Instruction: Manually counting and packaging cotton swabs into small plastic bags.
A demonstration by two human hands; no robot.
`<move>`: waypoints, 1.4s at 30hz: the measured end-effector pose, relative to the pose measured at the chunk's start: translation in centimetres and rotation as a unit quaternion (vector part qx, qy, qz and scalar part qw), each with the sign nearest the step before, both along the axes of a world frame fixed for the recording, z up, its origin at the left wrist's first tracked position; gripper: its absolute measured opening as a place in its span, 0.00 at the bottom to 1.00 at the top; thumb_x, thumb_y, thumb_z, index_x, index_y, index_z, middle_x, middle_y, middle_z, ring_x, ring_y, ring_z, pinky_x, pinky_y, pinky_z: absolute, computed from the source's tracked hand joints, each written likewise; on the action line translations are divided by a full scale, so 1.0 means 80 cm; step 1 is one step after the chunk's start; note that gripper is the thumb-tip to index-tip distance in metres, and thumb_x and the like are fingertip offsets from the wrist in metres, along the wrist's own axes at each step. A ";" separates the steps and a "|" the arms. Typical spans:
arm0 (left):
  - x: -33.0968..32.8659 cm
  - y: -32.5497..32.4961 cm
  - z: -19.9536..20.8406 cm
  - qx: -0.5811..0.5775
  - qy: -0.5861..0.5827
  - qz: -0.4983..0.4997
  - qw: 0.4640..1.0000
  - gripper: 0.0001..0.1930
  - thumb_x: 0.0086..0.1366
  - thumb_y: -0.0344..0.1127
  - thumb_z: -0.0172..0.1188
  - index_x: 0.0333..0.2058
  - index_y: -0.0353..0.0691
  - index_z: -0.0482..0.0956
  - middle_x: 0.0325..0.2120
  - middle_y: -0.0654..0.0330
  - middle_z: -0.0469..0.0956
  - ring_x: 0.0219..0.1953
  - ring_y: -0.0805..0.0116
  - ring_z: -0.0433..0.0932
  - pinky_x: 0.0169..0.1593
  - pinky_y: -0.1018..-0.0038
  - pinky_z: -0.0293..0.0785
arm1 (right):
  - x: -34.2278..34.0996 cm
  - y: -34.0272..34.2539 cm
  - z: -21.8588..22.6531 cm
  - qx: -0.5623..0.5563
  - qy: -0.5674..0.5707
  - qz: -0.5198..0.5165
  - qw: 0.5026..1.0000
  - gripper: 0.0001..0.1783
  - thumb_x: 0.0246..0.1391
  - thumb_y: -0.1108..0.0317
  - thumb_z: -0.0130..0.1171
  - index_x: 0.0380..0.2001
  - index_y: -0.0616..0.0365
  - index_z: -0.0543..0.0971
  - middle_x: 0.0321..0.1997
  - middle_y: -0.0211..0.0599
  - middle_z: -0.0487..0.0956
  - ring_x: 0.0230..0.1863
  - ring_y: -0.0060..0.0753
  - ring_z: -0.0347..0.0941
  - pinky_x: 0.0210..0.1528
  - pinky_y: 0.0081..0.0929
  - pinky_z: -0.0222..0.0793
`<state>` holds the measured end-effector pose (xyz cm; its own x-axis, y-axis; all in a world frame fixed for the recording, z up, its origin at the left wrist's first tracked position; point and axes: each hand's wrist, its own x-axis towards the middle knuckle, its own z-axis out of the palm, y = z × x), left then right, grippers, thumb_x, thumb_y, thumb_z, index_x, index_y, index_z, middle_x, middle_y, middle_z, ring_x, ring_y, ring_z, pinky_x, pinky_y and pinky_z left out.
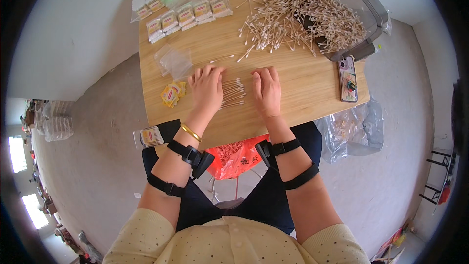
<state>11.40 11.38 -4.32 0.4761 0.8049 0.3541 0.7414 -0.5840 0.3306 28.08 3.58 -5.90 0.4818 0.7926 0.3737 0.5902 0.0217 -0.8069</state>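
My left hand [206,89] and my right hand [266,89] lie flat, palms down, on a wooden table [303,88]. Between them is a small aligned bundle of cotton swabs [233,93], with fingers of both hands touching its ends. A big loose heap of cotton swabs [303,14] is spread at the far right. Small yellow paper labels [173,93] lie just left of my left hand. A stack of clear little bags [174,62] sits beyond them.
Rows of packed swab packets [184,17] line the far left. A grey plastic bin [361,14] stands tilted behind the heap. A phone [348,79] lies at the right edge. One packed packet [149,137] rests on my lap; bags hang under the table.
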 end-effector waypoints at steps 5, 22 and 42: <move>-0.013 -0.024 -0.001 -0.084 -0.025 -0.038 0.995 0.10 0.75 0.37 0.52 0.44 0.46 0.83 0.42 0.63 0.77 0.49 0.56 0.73 0.54 0.57 0.63 | -0.002 -0.002 0.007 -0.011 0.022 0.003 1.000 0.09 0.66 0.66 0.54 0.38 0.60 0.79 0.38 0.48 0.73 0.44 0.56 0.71 0.47 0.47 0.69; -0.061 -0.091 -0.019 -0.068 0.160 -0.003 0.985 0.48 0.73 0.66 0.43 0.74 0.27 0.48 0.76 0.41 0.44 0.79 0.46 0.38 0.78 0.46 0.31 | -0.003 -0.035 0.013 -0.150 -0.282 0.218 0.922 0.54 0.57 0.42 0.62 0.76 0.62 0.52 0.79 0.61 0.50 0.81 0.57 0.43 0.82 0.49 0.38; -0.040 -0.076 -0.011 -0.076 0.097 -0.109 0.986 0.43 0.74 0.64 0.43 0.76 0.39 0.48 0.77 0.50 0.46 0.79 0.51 0.41 0.78 0.46 0.34 | -0.007 -0.053 0.012 -0.191 -0.252 0.162 0.935 0.52 0.62 0.48 0.59 0.75 0.68 0.47 0.79 0.65 0.49 0.81 0.61 0.41 0.81 0.52 0.36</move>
<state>8.21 5.33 -5.19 0.6902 0.7131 0.1227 0.6621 -0.6908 0.2905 27.51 -0.67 -4.91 0.0331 0.9883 0.1487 0.9099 0.0317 -0.4137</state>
